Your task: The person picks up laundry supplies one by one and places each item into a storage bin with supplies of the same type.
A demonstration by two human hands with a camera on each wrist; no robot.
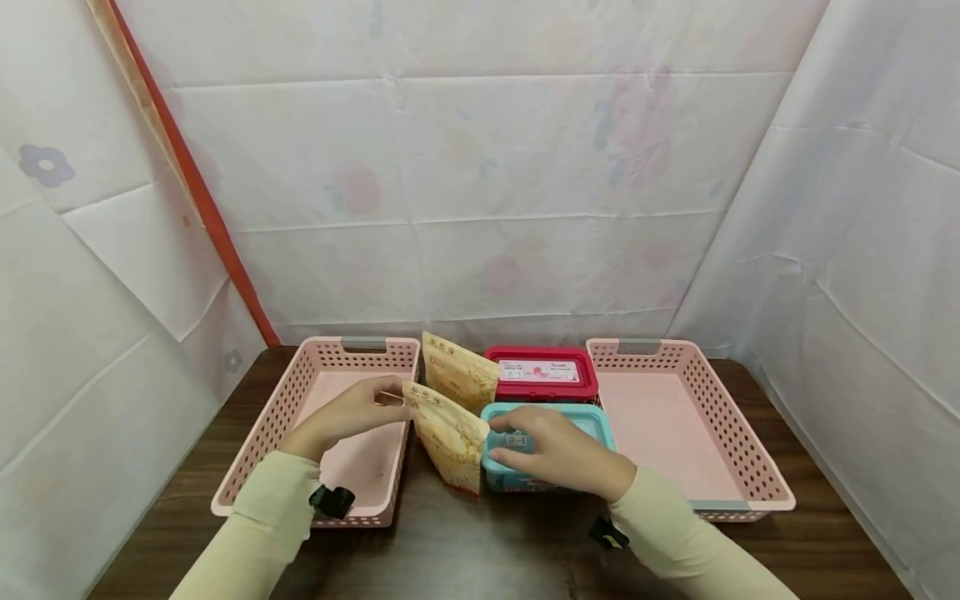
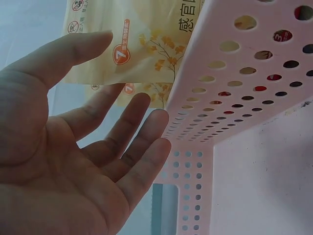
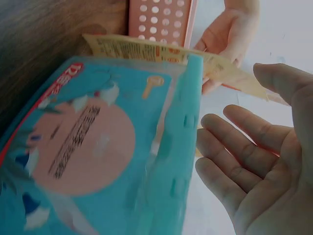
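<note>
Two yellow stand-up pouches stand one behind the other, the front pouch [image 1: 450, 446] beside the left basket and the rear pouch [image 1: 459, 373] behind it. At the front pouch's upper left edge is my left hand [image 1: 358, 417], its thumb over one face and its index fingertip tucked behind the edge, fingers loosely spread. My right hand [image 1: 558, 450] hovers over a blue lidded box [image 1: 592, 425], thumb and fingers parted near the pouch's right corner. The right wrist view shows that box's printed side [image 3: 83, 142] close up, with the right palm [image 3: 274, 191] beside its lid.
A pink perforated basket [image 1: 258, 442] stands at the left, another pink basket [image 1: 738, 425] at the right. Behind the blue box sits a red-lidded box [image 1: 585, 379]. Everything rests on a dark wooden table [image 1: 480, 554], with white patterned sheeting [image 1: 480, 183] around it.
</note>
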